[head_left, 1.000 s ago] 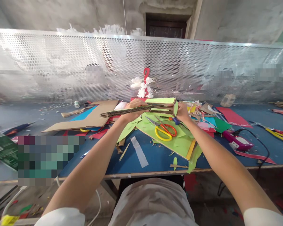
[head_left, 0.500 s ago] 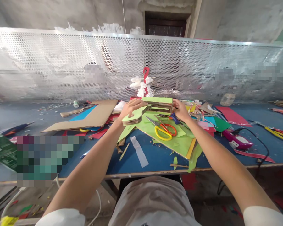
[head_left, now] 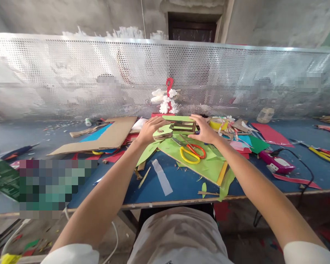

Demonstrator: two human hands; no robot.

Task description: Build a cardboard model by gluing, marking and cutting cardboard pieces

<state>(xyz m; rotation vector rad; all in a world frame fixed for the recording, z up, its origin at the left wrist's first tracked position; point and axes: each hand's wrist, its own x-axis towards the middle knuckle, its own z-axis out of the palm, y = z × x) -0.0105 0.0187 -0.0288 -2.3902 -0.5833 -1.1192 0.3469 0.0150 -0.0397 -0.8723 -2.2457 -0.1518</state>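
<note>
Above the bench I hold a green-faced layered cardboard piece [head_left: 183, 126] with a rounded, curved left end and brown edges showing. My left hand [head_left: 151, 130] is closed round its left side, the thumb behind the curved part. At the right end, my right hand [head_left: 205, 130] grips it with fingers over the top and thumb lower down. Scissors with one yellow and one orange handle [head_left: 191, 154] lie just below on a green sheet [head_left: 209, 172]. Behind the piece stands a red stem [head_left: 169, 88] with white flower-like bits [head_left: 165, 104].
Brown cardboard [head_left: 114, 135] lies to the left, paper scraps [head_left: 240, 141] to the right. A clear tape strip [head_left: 161, 178] is near the front edge. Farther right are a magenta power block [head_left: 277, 163] with a black cord and yellow-handled pliers [head_left: 320, 154]. A perforated metal panel [head_left: 79, 73] closes the back.
The cardboard piece has turned and shifted slightly left. My right hand has moved left, from behind its right end to a grip with fingers above and thumb below.
</note>
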